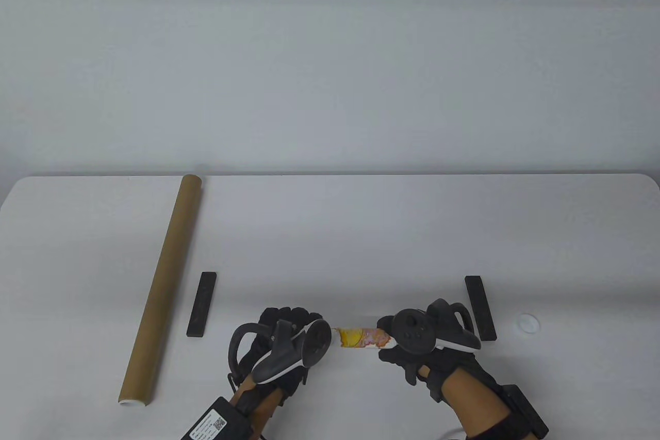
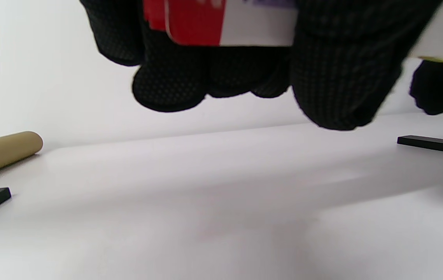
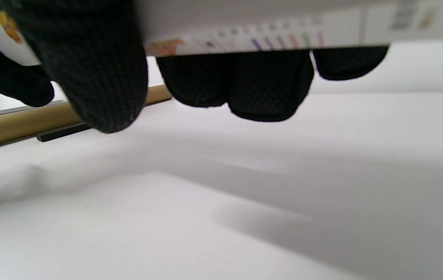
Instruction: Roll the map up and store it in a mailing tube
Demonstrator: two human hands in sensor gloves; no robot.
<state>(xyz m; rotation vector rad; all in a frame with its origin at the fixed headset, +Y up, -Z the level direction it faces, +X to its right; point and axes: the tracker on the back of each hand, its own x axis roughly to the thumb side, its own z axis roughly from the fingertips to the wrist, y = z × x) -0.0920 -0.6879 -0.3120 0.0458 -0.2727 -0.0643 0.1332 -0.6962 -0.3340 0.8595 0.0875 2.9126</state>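
Note:
The rolled map [image 1: 359, 338] shows as a short yellow and pink stretch between my two hands, held above the table near its front edge. My left hand [image 1: 289, 329] grips its left part; the left wrist view shows the red and white roll [image 2: 225, 23] inside the gloved fingers [image 2: 167, 85]. My right hand [image 1: 407, 352] grips its right part; the right wrist view shows the white roll [image 3: 268, 27] with the fingers [image 3: 264, 93] curled around it. The brown mailing tube [image 1: 165, 285] lies on the table at the left, its white-capped end toward me.
Two black bars lie on the white table [image 1: 335, 233]: one [image 1: 201, 304] right of the tube, one [image 1: 480, 308] beside my right hand. A white round cap [image 1: 529, 323] lies at the far right. The tube [image 2: 3, 151] and a bar [image 2: 435, 144] show in the left wrist view.

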